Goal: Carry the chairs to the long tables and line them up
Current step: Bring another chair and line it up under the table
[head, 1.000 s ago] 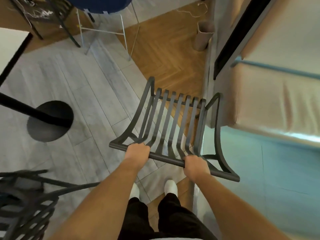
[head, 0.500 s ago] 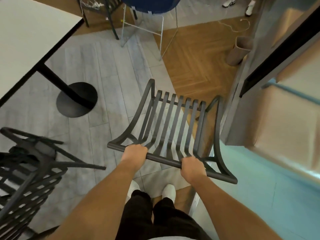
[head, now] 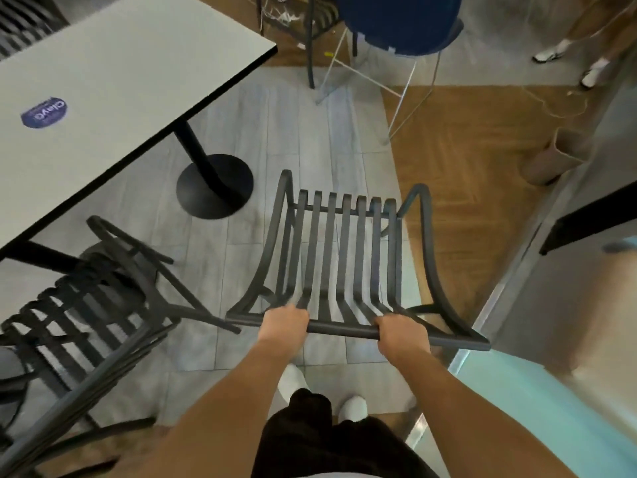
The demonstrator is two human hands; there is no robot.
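My left hand [head: 283, 321] and right hand [head: 401, 334] are both clenched around the top rail of the black slatted chair [head: 339, 257], carried in front of my legs. I should keep it level and swing left past the other slatted chair [head: 86, 305]. Beyond lie grey floor tiles [head: 275, 132], the tabletop [head: 113, 84] and a blue stool [head: 396, 19].

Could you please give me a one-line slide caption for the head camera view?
Both hands, left hand and right hand, grip a black slatted chair by its top rail beside a grey table.
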